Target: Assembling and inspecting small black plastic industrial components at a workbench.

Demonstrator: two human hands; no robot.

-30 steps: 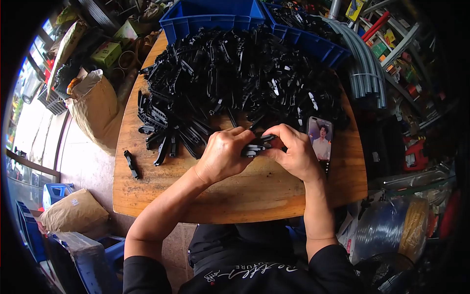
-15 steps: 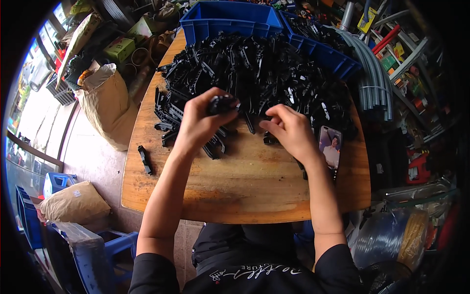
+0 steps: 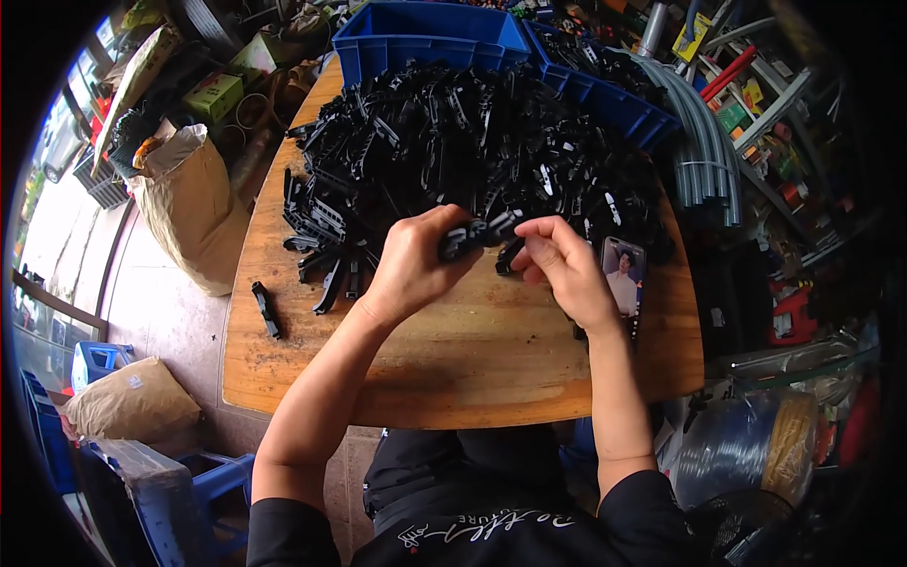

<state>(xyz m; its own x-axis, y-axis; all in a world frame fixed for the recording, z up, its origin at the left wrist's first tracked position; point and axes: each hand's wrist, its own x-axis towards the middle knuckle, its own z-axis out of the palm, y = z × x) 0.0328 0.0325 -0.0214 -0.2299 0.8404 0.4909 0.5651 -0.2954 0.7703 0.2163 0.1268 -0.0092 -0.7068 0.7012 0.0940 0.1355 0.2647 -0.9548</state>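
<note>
Over the near edge of a heap of black plastic parts (image 3: pixel 425 123), my left hand (image 3: pixel 416 255) is closed around a dark cluster of black plastic parts (image 3: pixel 472 238). Their individual outlines are hard to make out. The right end of the cluster points at my right hand (image 3: pixel 565 265), whose fingers are partly bent and apart. Its index fingertip is at or very close to that end; contact is unclear. Beneath and between the hands, another black part (image 3: pixel 510 257) lies on the wooden table (image 3: pixel 453 369).
One black part (image 3: pixel 266 310) lies alone at the table's left. A phone (image 3: pixel 624 279) with a lit screen rests beside my right wrist. Blue bins (image 3: pixel 430 42) stand behind the heap. Grey pipes (image 3: pixel 704 161) hang at the right, and a paper sack (image 3: pixel 189 208) stands at the left.
My left hand has moved right and nearer to me with the black parts, close to my right hand. My right hand has shifted slightly. The whole view has moved a little.
</note>
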